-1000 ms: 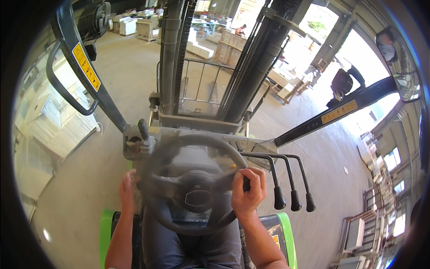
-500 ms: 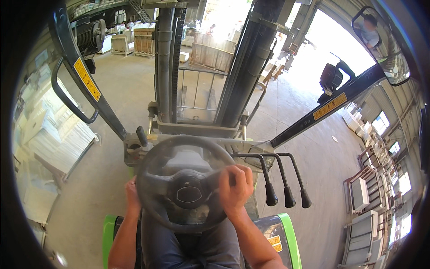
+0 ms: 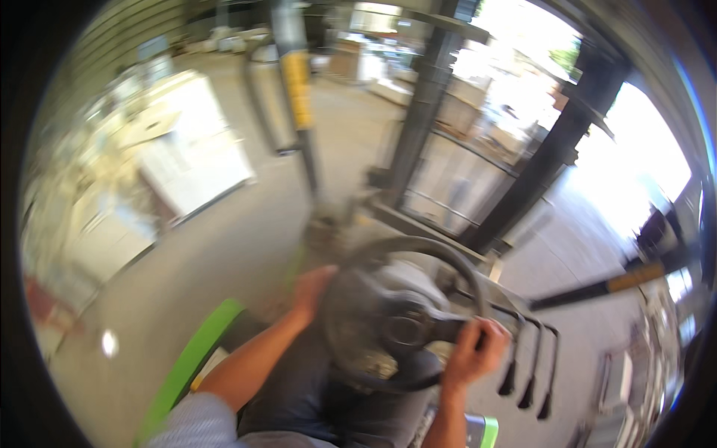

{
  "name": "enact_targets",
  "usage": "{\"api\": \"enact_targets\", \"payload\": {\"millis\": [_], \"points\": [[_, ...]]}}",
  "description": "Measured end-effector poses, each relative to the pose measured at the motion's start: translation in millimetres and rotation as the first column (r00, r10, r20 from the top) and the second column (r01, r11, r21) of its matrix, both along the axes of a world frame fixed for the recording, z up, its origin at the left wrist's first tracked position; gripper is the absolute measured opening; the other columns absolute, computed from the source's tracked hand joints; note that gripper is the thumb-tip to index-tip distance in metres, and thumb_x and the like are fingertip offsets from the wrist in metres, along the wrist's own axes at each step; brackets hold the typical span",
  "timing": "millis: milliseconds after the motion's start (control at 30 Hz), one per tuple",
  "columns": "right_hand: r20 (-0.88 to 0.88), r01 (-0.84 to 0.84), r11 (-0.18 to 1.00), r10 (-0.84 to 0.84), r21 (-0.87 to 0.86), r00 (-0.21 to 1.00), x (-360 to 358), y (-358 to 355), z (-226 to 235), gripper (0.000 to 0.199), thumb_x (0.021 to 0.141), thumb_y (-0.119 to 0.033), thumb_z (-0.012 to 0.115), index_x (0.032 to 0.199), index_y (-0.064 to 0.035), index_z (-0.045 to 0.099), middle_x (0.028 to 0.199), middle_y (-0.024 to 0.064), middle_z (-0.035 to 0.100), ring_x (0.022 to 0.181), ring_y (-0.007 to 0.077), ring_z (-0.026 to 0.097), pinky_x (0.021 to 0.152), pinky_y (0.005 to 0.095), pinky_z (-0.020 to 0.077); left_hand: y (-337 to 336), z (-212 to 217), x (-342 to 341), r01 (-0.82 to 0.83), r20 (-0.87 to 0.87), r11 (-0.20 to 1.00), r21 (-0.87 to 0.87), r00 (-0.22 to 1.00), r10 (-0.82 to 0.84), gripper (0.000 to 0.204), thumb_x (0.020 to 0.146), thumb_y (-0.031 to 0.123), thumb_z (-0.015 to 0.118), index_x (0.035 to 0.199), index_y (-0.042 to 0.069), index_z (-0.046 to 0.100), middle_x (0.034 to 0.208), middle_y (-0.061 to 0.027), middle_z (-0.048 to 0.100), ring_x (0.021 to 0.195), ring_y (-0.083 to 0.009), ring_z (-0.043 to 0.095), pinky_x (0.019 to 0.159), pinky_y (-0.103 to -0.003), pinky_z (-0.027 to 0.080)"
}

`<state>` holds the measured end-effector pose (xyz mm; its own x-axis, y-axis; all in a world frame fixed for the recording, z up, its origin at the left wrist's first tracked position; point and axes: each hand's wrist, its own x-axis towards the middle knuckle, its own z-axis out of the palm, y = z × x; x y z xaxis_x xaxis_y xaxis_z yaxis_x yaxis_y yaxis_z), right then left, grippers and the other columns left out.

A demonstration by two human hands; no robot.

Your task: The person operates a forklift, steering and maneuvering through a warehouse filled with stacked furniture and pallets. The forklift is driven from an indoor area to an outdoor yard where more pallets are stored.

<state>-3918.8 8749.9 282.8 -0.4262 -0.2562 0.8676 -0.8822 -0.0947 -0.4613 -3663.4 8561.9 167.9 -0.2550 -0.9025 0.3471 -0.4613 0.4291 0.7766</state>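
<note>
I sit behind the black steering wheel (image 3: pixel 422 245) of a forklift. My right hand (image 3: pixel 482 349) is closed around the right side of its rim, near the end of a spoke. At the left edge of the wheel is my left hand (image 3: pixel 312 290), smeared by motion. Its fingers are hidden, so whether they grip the rim does not show. Just right of my right hand, several black control levers (image 3: pixel 529 392) hang down with dark knobs; neither hand touches them.
The dark mast (image 3: pixel 426 112) rises ahead, with bars between its uprights. A left cab post (image 3: pixel 297 89) carries a yellow label. Pale stacked slabs (image 3: pixel 196 160) stand on the floor at left. Bright daylight enters at far right, and racks (image 3: pixel 616 381) line the right side.
The view has swung left and tilted, shifting the wheel and both hands rightward in the picture. My right hand stays on the wheel. The slabs at left show more fully.
</note>
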Motion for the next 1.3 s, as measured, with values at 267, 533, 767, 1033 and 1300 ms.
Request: {"api": "enact_targets", "payload": {"millis": [267,533,767,1033,1300], "points": [[-0.008,0.174,0.981,-0.174,0.084,0.985,431,219,-85,0.022,0.1,-0.019,0.073,0.092,0.0023,0.071,0.09,0.0177,0.068,0.081,0.034,0.067,0.07,0.0452,0.0557,177,-88,378,-0.033,-0.061,0.994,0.103,0.997,0.039,0.044,0.106,0.04,0.047,0.085,0.004,0.062,0.082,-0.0229,0.065,0.079,-0.0477,0.063,0.07,-0.055,0.046],[0.048,0.279,0.947,-0.29,0.158,0.956,628,361,-147,0.025,0.099,-0.022,0.075,0.094,0.002,0.071,0.087,0.0158,0.067,0.079,0.0324,0.066,0.068,0.0433,0.0541,268,-98,531,0.031,-0.133,0.999,-0.038,0.991,-0.036,0.045,0.109,0.037,0.048,0.086,0.001,0.061,0.078,-0.025,0.061,0.076,-0.0411,0.064,0.073,-0.048,0.049],[0.172,-0.055,0.974,0.017,0.219,0.985,576,297,-147,0.013,0.083,0.0,0.074,0.091,-0.0029,0.064,0.091,0.0128,0.063,0.086,0.0316,0.061,0.081,0.0445,0.0503,164,-42,376,0.161,-0.139,0.985,0.068,0.979,-0.15,0.046,0.108,0.038,0.05,0.085,0.002,0.068,0.08,-0.0174,0.07,0.07,-0.0326,0.068,0.068,-0.043,0.051],[0.023,-0.347,0.887,0.357,0.306,0.934,549,205,-136,0.029,0.074,-0.004,0.084,0.098,-0.0099,0.068,0.097,0.007,0.066,0.088,0.0303,0.063,0.083,0.0453,0.0496,168,-116,305,0.47,-0.697,0.6,0.647,0.684,0.216,0.048,0.109,0.049,0.044,0.095,0.011,0.068,0.071,-0.0044,0.064,0.058,-0.0201,0.061,0.056,-0.036,0.051],[-0.129,-0.115,0.992,0.121,0.052,0.984,361,146,-26,0.011,0.08,-0.006,0.073,0.087,-0.0077,0.064,0.083,0.0107,0.06,0.083,0.0338,0.06,0.079,0.0459,0.047,361,-235,230,0.248,-0.201,0.35,0.903,0.966,-0.164,0.029,0.105,0.034,0.058,0.102,0.006,0.066,0.073,-0.0059,0.063,0.053,-0.0162,0.059,0.048,-0.032,0.047]]}}
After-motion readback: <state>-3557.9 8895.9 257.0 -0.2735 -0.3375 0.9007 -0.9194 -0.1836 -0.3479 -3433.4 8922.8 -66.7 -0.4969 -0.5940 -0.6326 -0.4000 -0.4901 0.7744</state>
